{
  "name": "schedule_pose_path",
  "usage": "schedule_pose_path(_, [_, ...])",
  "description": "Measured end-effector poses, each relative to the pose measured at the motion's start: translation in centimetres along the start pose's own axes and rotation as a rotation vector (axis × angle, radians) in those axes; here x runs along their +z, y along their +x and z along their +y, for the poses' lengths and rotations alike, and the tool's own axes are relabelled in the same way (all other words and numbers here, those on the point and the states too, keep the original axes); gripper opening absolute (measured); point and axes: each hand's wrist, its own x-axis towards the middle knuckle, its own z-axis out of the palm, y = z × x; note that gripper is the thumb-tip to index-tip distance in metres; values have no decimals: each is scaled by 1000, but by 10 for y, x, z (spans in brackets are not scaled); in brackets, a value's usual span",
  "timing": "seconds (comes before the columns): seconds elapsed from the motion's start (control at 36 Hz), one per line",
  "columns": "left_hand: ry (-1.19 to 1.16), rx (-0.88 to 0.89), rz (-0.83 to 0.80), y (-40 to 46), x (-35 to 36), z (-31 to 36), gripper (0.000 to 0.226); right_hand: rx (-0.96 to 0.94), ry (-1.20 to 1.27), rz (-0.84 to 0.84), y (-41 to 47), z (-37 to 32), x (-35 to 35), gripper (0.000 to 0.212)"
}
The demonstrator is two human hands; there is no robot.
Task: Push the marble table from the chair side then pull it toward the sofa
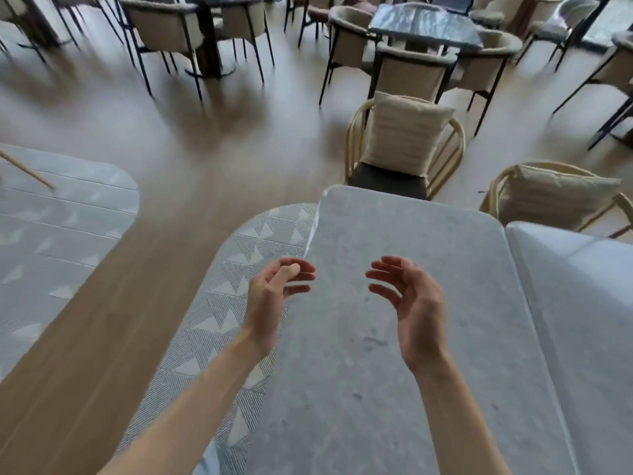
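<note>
A pale grey marble table with rounded corners stretches from the bottom of the view toward the chairs. My left hand hovers over the table's left edge, fingers loosely curled, holding nothing. Above the tabletop, my right hand is held with its palm turned inward and its fingers spread, also empty. Neither hand touches the marble. A rattan chair with a cream cushion stands at the table's far end.
A second marble table abuts the first on the right, with another cushioned rattan chair behind it. A grey patterned rug lies under the table, a second rug to the left. Dining tables and chairs fill the back.
</note>
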Motion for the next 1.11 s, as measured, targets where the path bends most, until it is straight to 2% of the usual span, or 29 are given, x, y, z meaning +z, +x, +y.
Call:
schedule_pose_path(0.19, [-130,218,-47,120,-80,64,24,-112,-64,-101,66,33,152,28])
schedule_pose_path(0.36, [-52,328,-138,208,-169,112,22,-179,-28,-124,117,62,301,32])
schedule_pose_path(0.5, [-33,337,-19,256,-258,187,24,-201,-12,-216,146,52,430,31])
schedule_pose_path(0.69, [-89,470,206,299,-348,302,33,-301,34,-472,165,12,591,25])
schedule_pose_path(0.94, [-7,720,285,342,-446,424,29,-360,119,-653,190,-20,754,28])
schedule_pose_path(1.11, [49,798,426,373,-532,457,33,-350,215,-833,241,2,836,24])
